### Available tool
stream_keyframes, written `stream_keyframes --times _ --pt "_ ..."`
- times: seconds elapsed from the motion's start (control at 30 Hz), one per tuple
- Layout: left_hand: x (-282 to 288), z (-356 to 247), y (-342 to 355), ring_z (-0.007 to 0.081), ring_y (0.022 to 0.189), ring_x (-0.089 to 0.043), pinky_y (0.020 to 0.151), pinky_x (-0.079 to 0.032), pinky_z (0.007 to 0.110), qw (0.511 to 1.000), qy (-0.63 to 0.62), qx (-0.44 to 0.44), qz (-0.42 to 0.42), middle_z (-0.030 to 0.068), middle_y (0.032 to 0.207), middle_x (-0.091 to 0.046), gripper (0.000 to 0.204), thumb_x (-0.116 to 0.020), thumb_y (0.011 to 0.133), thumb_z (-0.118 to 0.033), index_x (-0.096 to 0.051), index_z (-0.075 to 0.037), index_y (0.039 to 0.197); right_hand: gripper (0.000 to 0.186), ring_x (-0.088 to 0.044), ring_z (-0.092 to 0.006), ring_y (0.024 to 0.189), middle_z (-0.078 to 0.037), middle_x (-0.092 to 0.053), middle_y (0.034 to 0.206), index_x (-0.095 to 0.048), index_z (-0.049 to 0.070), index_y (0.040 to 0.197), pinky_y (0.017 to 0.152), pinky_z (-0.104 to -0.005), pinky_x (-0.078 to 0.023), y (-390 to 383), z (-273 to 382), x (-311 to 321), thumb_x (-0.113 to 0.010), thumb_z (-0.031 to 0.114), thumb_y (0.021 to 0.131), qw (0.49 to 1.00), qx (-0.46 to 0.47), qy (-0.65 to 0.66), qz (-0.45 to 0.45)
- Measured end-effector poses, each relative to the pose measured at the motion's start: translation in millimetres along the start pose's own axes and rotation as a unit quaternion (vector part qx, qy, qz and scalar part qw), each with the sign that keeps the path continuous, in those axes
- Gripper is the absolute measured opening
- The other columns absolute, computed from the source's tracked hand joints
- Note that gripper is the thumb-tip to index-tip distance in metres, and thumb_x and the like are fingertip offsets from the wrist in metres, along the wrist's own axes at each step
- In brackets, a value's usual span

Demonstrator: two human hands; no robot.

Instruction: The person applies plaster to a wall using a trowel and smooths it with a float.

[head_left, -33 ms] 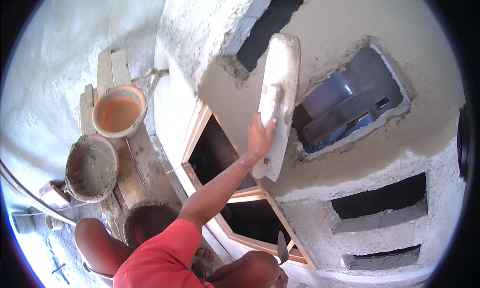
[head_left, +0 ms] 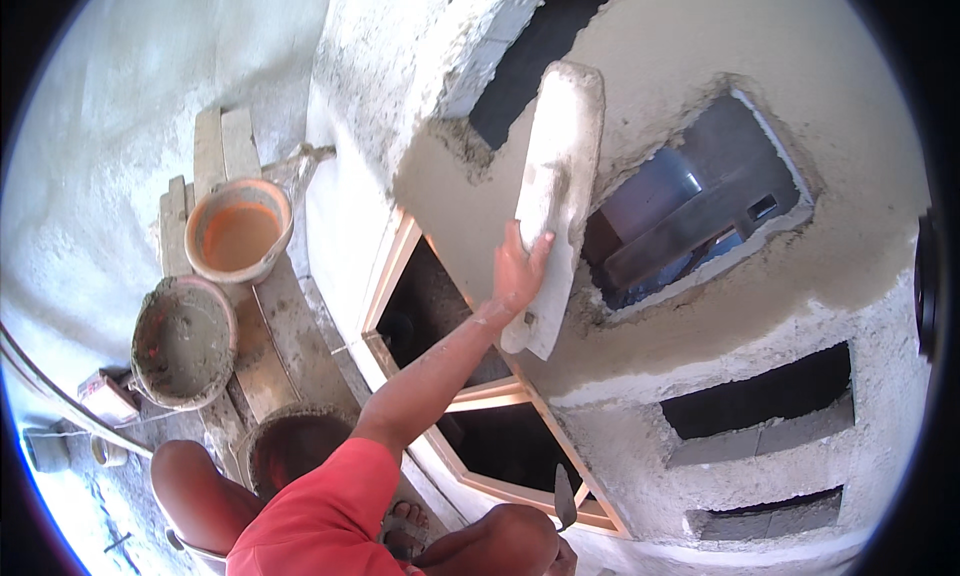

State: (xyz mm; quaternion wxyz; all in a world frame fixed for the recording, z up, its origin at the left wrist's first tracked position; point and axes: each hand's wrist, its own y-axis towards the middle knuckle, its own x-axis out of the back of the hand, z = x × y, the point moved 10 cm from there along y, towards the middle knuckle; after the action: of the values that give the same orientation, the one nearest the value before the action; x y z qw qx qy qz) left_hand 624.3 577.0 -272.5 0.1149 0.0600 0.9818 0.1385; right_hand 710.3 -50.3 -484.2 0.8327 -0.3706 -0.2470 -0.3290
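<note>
Head view: the person's left hand (head_left: 518, 271) is raised against a grey, freshly plastered wall (head_left: 680, 86), fingers spread flat on the back of a long, pale, mortar-crusted plastering float (head_left: 553, 201). The float stands nearly upright, tilted slightly, its face pressed to the wet plaster just beside a rectangular opening (head_left: 700, 211) in the wall, through which dark blue and grey shapes show. The float's lower end reaches below the hand; its upper end lies near a dark slot (head_left: 530, 61) higher up the wall.

The right hand (head_left: 560, 556) sits at the lower edge of the picture, closed around the handle of a small pointed steel trowel (head_left: 563, 496), blade up. Part of this hand is cut off by the frame.

Below the float, a pale wooden frame (head_left: 400, 266) surrounds dark openings in the wall. To the right, 2 dark horizontal vents (head_left: 760, 406) sit in rough, unfinished render.

To the person's left, weathered wooden planks (head_left: 270, 346) carry 3 containers: an orange plastic bucket (head_left: 238, 231) with cloudy liquid, a round grey pan (head_left: 183, 341) coated in mortar, and a dark rusty pan (head_left: 290, 446) nearest the person. The person wears a red shirt (head_left: 320, 521); a bare knee (head_left: 195, 496) shows at lower left.
</note>
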Motion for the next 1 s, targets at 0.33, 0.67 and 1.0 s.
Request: stream_keyframes --times 0.33,0.67,1.0 --pt "-11 -194 115 0.0508 0.088 -0.063 0.079 -0.050 0.053 0.965 0.083 -0.243 0.043 0.0338 0.092 -0.065 0.065 -0.061 0.091 -0.046 -0.046 0.010 0.120 0.012 -0.057 -0.0280 0.069 -0.014 -0.057 0.084 -0.058 0.003 0.100 0.060 -0.0379 -0.047 -27 119 8 -0.054 0.002 0.089 0.912 0.362 -0.162 -0.107" --pt "-59 -321 137 0.0452 0.092 -0.067 0.082 -0.054 0.050 0.939 0.139 -0.304 0.086 0.0323 0.094 -0.066 0.072 -0.061 0.090 -0.050 -0.045 0.011 0.123 0.022 -0.051 -0.0108 0.060 -0.003 -0.055 0.071 -0.061 0.002 0.097 0.053 -0.0279 -0.042 -8 104 21 -0.054 0.022 0.099 0.981 0.135 0.116 -0.071" --pt "-129 -388 10 0.0419 0.083 -0.068 0.073 -0.056 0.049 0.915 0.084 -0.302 0.253 0.0267 0.082 -0.067 0.062 -0.063 0.089 -0.041 -0.044 0.010 0.120 0.021 -0.053 -0.0107 0.061 -0.003 -0.058 0.072 -0.061 0.002 0.097 0.053 -0.0285 -0.043 -2 95 27 -0.057 0.023 0.098 0.985 0.125 0.106 -0.062"
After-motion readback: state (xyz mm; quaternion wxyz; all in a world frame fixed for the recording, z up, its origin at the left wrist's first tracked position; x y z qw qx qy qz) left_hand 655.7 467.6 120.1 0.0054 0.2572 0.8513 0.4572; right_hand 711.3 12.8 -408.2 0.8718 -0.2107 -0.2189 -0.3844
